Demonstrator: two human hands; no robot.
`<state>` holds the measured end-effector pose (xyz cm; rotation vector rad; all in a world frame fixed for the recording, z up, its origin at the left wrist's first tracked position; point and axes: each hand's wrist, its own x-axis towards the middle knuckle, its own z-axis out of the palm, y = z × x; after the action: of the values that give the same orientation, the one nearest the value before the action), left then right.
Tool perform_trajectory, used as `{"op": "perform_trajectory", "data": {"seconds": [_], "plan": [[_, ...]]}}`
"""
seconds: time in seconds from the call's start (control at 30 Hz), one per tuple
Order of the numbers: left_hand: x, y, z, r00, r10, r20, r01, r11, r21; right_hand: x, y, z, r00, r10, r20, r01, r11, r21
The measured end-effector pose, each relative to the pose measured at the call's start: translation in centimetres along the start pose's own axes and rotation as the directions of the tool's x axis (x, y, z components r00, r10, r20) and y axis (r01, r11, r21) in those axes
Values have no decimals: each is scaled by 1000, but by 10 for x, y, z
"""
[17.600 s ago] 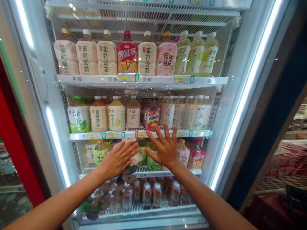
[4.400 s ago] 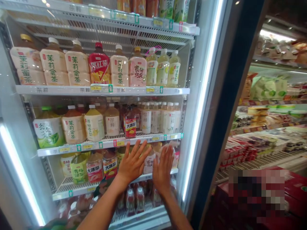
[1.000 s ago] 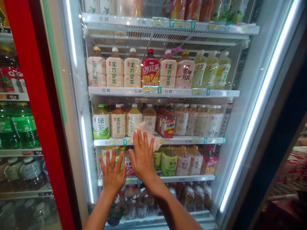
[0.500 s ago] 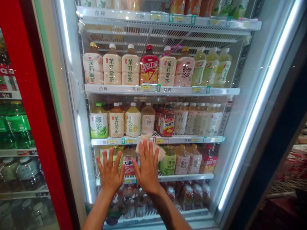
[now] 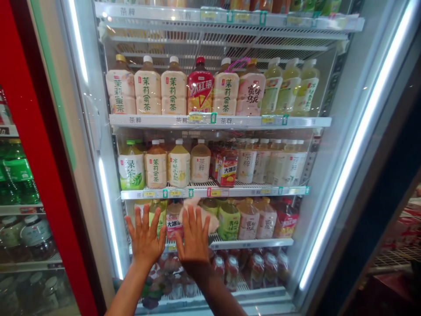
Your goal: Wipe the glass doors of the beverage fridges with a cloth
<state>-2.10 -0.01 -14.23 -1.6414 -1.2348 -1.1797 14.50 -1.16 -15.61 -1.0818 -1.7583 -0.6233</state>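
Note:
A glass door (image 5: pixel 217 48) of a lit drinks cooler stands before me, with shelves of bottles behind it. My right hand (image 5: pixel 194 239) holds a pale cloth (image 5: pixel 210 220) flat against the glass, fingers stretched out over it. The cloth sticks out above and to the right of the fingers. To its left, my left hand (image 5: pixel 144 239) lies open on the glass with fingers spread and nothing in it. Both hands are in front of the shelf with a red-labelled bottle (image 5: pixel 173 226) and green bottles (image 5: pixel 229 221). The palm side of each hand is hidden.
Bright light strips run down the left side (image 5: pixel 110 219) and right side (image 5: pixel 358 136) of the cooler. A red frame (image 5: pixel 42 175) separates it from another cooler with green bottles (image 5: pixel 19 171). Wire shelving (image 5: pixel 394 259) stands at the far right.
My right hand has slid the cloth down and slightly left, off the price strip it overlapped before. My left hand stays almost in place on the glass. The whole view has shifted a little.

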Motion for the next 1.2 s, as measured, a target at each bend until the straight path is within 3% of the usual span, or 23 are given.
{"op": "perform_trajectory", "data": {"seconds": [0.07, 0.13, 0.2, 0.33, 0.4, 0.47, 0.6, 0.67, 0.7, 0.77, 0.9, 0.97, 1.03, 1.17, 1.2], "plan": [[0, 0, 1, 1000, 10, -12, -9, 1000, 14, 55, -4, -13, 1000, -9, -12, 9, 999, 45], [-1, -1, 2, 999, 19, -29, -18, 1000, 24, 62, -6, -15, 1000, -5, -8, 5, 998, 58], [-1, 0, 2, 999, 28, -42, -27, 999, 31, 14, -3, -3, 1000, 6, 2, -6, 999, 34], [0, 0, 2, 999, 28, -35, -27, 999, 33, -125, 11, 31, 998, -57, 14, 57, 998, -32], [0, -1, 1, 999, 28, -28, -27, 999, 33, -140, 15, 33, 989, -142, 31, 143, 989, -33], [1, -1, 1, 999, 34, -27, -33, 999, 33, -97, 15, 19, 989, -140, 41, 141, 990, -16], [1, -1, 0, 999, 31, -23, -30, 999, 28, 55, 7, -20, 999, -2, -40, 5, 998, 56], [1, 0, -1, 1000, 27, -15, -27, 999, 27, 89, 6, -27, 996, 19, -87, -12, 997, 75], [1, 0, -2, 1000, 28, -10, -28, 999, 26, 85, 6, -25, 996, 9, -86, -2, 997, 71], [1, 0, -3, 1000, 30, -9, -30, 999, 27, 38, 7, -13, 999, -22, -45, 24, 999, 40], [1, 0, -3, 1000, 23, -4, -23, 1000, 20, -102, 13, 17, 998, -59, -15, 59, 998, 7], [0, -1, -3, 1000, 18, 4, -18, 1000, 18, -122, 17, 19, 995, -94, -17, 94, 996, 5], [0, -1, -3, 1000, 19, 6, -19, 1000, 19, -86, 19, 9, 995, -96, -12, 96, 995, -4], [0, -1, -3, 1000, 9, 7, -9, 1000, 16, 65, 24, -28, 998, 21, -59, -20, 999, 32], [0, 0, -3, 1000, 2, 11, -2, 1000, 13, 90, 24, -34, 994, 33, -103, -29, 999, 38]]}}
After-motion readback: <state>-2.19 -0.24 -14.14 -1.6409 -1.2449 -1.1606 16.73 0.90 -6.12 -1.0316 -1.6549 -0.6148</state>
